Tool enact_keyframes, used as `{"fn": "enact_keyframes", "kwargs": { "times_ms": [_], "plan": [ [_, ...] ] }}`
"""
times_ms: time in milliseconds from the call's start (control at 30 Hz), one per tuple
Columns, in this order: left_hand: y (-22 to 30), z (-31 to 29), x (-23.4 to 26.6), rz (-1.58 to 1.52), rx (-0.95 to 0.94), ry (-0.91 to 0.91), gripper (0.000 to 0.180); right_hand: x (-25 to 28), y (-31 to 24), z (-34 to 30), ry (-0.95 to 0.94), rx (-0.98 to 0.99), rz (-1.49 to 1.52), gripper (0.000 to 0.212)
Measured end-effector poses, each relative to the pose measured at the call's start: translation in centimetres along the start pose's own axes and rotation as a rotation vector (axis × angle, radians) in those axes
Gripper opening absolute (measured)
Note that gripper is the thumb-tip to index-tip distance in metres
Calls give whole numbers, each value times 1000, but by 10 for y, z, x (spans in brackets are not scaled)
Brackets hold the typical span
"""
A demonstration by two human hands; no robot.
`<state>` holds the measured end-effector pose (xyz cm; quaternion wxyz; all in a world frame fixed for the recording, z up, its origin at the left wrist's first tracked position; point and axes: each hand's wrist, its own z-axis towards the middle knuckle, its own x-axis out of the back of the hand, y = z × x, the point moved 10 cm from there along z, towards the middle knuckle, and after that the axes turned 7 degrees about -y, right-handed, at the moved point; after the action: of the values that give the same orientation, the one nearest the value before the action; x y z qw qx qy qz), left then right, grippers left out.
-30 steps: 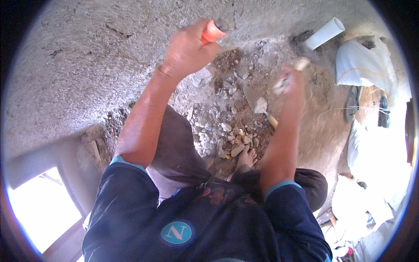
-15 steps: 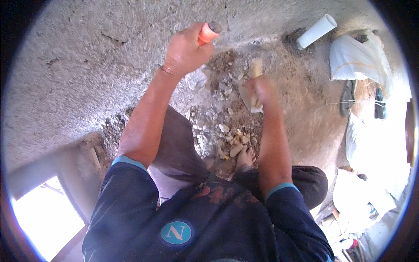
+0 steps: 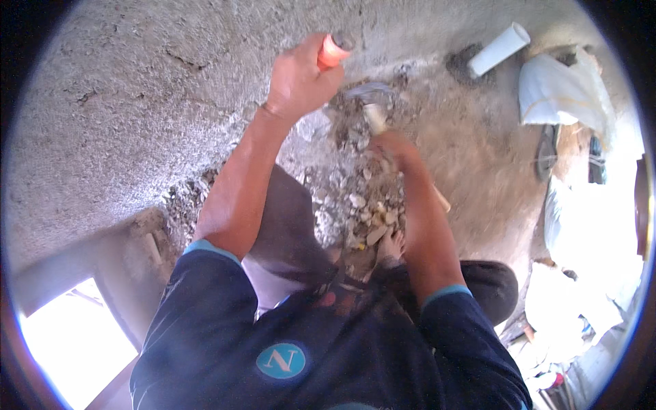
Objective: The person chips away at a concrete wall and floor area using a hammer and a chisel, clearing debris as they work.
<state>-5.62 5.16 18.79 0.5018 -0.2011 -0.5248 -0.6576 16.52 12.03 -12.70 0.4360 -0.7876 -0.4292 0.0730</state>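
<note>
My left hand (image 3: pixel 301 78) is closed round the orange grip of a chisel (image 3: pixel 333 53), whose dark round end sticks out above my fist. The chisel's lower part is hidden by the hand. To the right and a little nearer, my right hand (image 3: pixel 393 149) grips the pale wooden handle of a hammer (image 3: pixel 374 119). Motion blurs the grey hammer head (image 3: pixel 369 90), which is apart from the chisel's end. The handle's tail shows beyond my right forearm. Broken stones and rubble (image 3: pixel 359 201) lie on the ground below both hands, around my bare foot (image 3: pixel 391 247).
A rough grey wall (image 3: pixel 150 89) rises at the left and far side. A white pipe (image 3: pixel 500 51) sticks up at the far right, beside a white sack (image 3: pixel 564 89). Sandals (image 3: pixel 547 152) and more pale sacks (image 3: pixel 588 219) line the right. A bright opening (image 3: pixel 78 342) is at lower left.
The hammer has swung left, its head now closer to the chisel, and its handle tilts the other way. My left hand with the chisel has shifted slightly right.
</note>
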Motion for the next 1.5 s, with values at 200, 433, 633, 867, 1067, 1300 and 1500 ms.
{"fn": "enact_keyframes", "kwargs": {
  "times_ms": [200,433,633,867,1067,1300,1500],
  "plan": [
    [-12,-8,24,-148,84,59,28,172,5,-19,582,1,906,10],
    [0,2,5,-215,29,55,27,-75,34,13,33,-5,-26,14],
    [7,3,0,-148,-52,3,28,58,-11,-20,66,87,107,17],
    [-12,-7,24,-174,154,65,28,86,45,-8,558,58,760,16],
    [-8,1,7,-76,10,36,27,-101,-78,-68,-350,717,-813,20],
    [-17,-17,36,-163,130,86,27,190,-7,-8,521,-11,817,9],
    [-9,-3,31,-128,112,113,28,-32,44,24,330,316,-166,18]
  ]
}}
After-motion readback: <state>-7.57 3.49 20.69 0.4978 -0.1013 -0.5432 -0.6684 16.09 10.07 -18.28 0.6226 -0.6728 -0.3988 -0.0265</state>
